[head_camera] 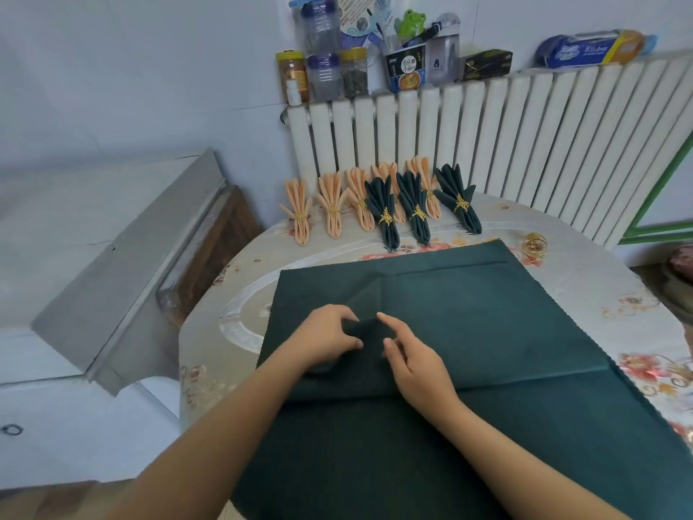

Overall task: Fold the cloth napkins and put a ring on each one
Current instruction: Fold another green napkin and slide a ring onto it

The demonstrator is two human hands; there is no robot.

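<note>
A large dark green napkin (487,324) lies spread flat on the round table (562,294). At its middle, my left hand (326,341) pinches a raised fold of the cloth between thumb and fingers. My right hand (416,362) rests beside it, its index finger and thumb touching the same raised fold. A loose gold ring (535,243) sits on the table beyond the napkin's far right corner. Along the table's far edge stand several peach napkins (332,208) and three dark green napkins (414,206), each folded and held by a gold ring.
A white radiator (487,137) runs behind the table, with jars, bottles and boxes (326,69) on top. A grey metal-edged counter (123,257) stands to the left, close to the table's edge. The table carries a floral cloth.
</note>
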